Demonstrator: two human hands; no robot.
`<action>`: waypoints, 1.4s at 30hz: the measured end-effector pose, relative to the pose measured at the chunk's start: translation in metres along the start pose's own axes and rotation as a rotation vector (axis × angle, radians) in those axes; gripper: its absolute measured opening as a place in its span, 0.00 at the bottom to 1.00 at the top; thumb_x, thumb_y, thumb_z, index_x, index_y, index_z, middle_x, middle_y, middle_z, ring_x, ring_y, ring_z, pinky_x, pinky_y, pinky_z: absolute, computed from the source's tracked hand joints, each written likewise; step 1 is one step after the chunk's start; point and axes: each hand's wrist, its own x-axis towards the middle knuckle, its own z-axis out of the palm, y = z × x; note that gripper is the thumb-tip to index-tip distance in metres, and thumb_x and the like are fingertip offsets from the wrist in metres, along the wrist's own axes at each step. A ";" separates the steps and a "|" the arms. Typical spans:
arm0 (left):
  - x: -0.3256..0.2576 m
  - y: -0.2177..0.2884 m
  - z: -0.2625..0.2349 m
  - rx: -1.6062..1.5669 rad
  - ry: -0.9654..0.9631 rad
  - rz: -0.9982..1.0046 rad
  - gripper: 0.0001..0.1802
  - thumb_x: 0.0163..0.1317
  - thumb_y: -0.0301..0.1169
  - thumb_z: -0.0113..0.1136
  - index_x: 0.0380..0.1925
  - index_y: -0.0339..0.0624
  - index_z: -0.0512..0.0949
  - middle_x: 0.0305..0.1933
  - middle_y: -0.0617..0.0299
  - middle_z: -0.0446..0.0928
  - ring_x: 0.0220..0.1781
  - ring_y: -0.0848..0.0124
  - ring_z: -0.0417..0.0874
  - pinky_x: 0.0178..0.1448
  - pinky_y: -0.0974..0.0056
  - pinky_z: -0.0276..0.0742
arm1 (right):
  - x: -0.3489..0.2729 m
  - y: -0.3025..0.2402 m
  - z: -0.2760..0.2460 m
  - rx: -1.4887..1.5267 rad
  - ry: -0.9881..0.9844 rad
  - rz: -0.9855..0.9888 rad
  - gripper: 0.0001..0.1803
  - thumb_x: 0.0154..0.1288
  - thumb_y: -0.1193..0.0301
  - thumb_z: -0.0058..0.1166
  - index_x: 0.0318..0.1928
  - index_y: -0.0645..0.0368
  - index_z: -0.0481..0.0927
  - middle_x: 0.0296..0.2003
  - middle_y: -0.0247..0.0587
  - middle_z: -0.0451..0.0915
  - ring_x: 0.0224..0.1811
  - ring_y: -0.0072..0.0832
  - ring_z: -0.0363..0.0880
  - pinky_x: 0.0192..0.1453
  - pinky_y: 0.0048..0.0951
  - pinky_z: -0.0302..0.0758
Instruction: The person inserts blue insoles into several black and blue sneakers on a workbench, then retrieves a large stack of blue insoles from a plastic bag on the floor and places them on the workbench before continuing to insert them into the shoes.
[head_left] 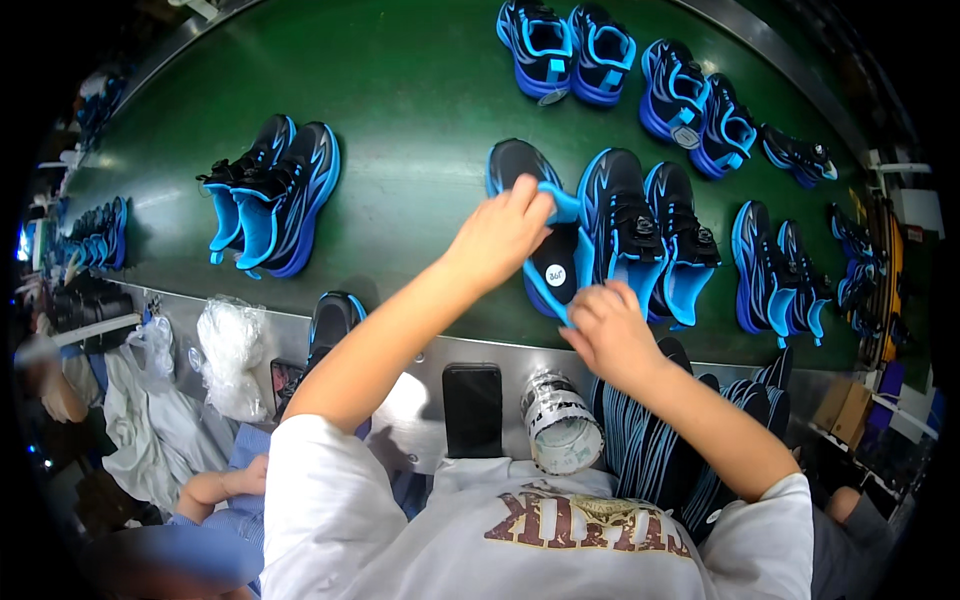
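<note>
A black shoe with blue trim (520,165) lies on the green conveyor belt (400,100) in front of me. A black insole with a round white sticker (553,268) sits at its opening. My left hand (500,235) grips the blue collar of the shoe from above. My right hand (608,325) pinches the insole's blue lower edge near the belt's front rim. Just right of it stands a finished pair of the same shoes (650,235), touching the shoe I hold.
More black and blue pairs lie on the belt at left (270,195), back (565,50) and right (775,270). On the metal ledge (400,345) sit a black phone (472,408), a tape roll (560,425), a stack of insoles (650,440) and plastic bags (230,355). Another person's arm (215,485) is at lower left.
</note>
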 end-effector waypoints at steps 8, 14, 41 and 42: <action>-0.024 0.028 -0.004 0.116 0.110 0.103 0.11 0.46 0.24 0.58 0.31 0.36 0.69 0.27 0.54 0.64 0.24 0.59 0.72 0.26 0.61 0.69 | -0.023 -0.007 0.005 -0.084 -0.043 -0.026 0.13 0.45 0.73 0.49 0.35 0.64 0.73 0.34 0.43 0.73 0.48 0.34 0.68 0.62 0.46 0.51; 0.004 -0.005 0.004 0.357 -0.039 -0.007 0.09 0.51 0.32 0.54 0.26 0.40 0.66 0.29 0.56 0.65 0.21 0.61 0.75 0.22 0.61 0.72 | 0.051 0.009 0.010 -0.003 -0.509 0.294 0.21 0.45 0.69 0.49 0.42 0.64 0.72 0.34 0.46 0.76 0.49 0.36 0.70 0.64 0.53 0.38; 0.017 0.043 -0.055 -1.194 0.135 -0.802 0.08 0.53 0.30 0.43 0.22 0.39 0.71 0.16 0.65 0.63 0.13 0.80 0.53 0.19 0.72 0.48 | -0.091 0.044 -0.107 -0.214 0.163 0.291 0.20 0.51 0.66 0.53 0.45 0.59 0.72 0.42 0.41 0.73 0.49 0.35 0.68 0.57 0.40 0.58; 0.014 0.046 -0.055 -1.283 0.241 -0.788 0.08 0.52 0.29 0.44 0.20 0.39 0.70 0.15 0.66 0.63 0.13 0.79 0.54 0.19 0.73 0.48 | -0.103 0.029 -0.119 -0.170 0.248 0.263 0.20 0.51 0.66 0.53 0.45 0.59 0.71 0.42 0.42 0.72 0.49 0.36 0.68 0.56 0.39 0.60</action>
